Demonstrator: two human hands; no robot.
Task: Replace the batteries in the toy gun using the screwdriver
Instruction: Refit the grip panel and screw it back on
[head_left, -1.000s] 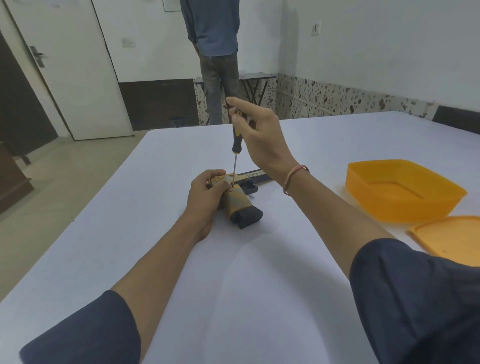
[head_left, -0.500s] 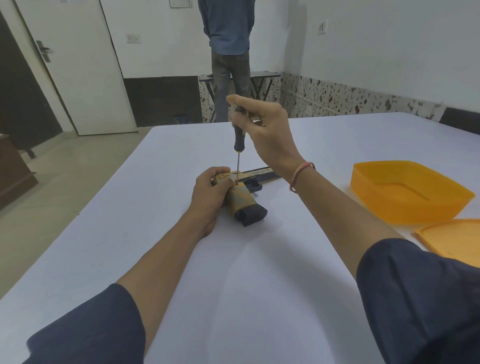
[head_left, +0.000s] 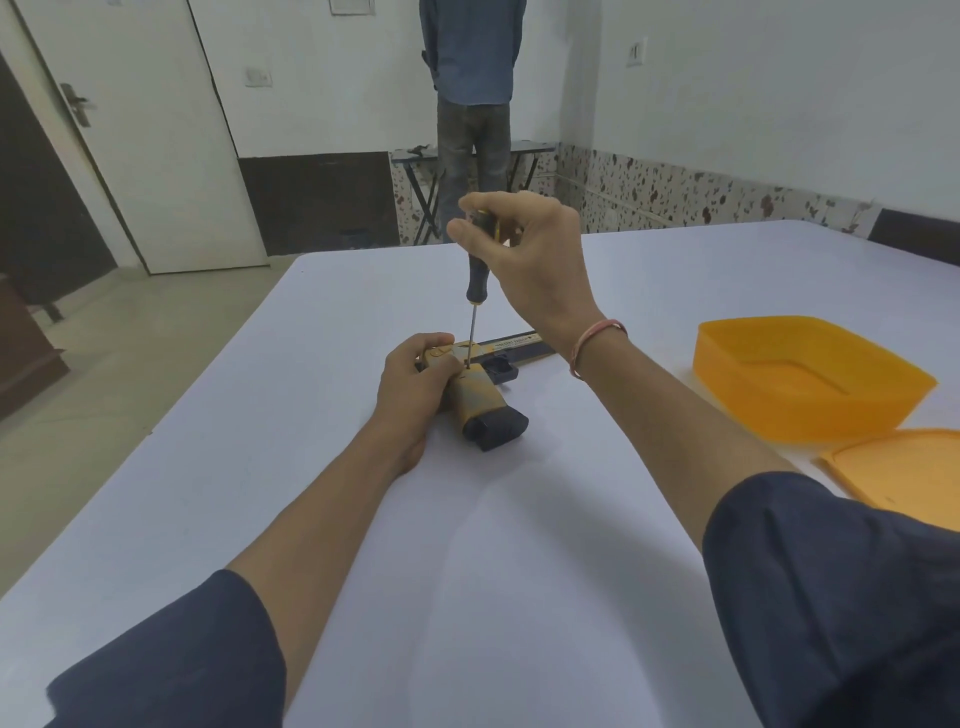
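A yellow and black toy gun (head_left: 480, 402) lies on its side in the middle of the white table (head_left: 519, 545), grip pointing toward me. My left hand (head_left: 415, 382) presses down on its rear part and holds it still. My right hand (head_left: 530, 260) pinches the top of a black-handled screwdriver (head_left: 478, 275), which stands upright. Its thin shaft runs down to the gun's body and the tip touches the yellow shell just right of my left thumb. No batteries are in sight.
An orange plastic tub (head_left: 810, 384) stands at the right, with its orange lid (head_left: 904, 473) lying flat in front of it. A person (head_left: 470, 104) stands beyond the table's far edge by a small folding table. A white door is at the far left.
My right hand's fingers have shifted around the screwdriver handle while the tip stays on the same spot. The view has drifted slightly; the gun and my left hand have not moved.
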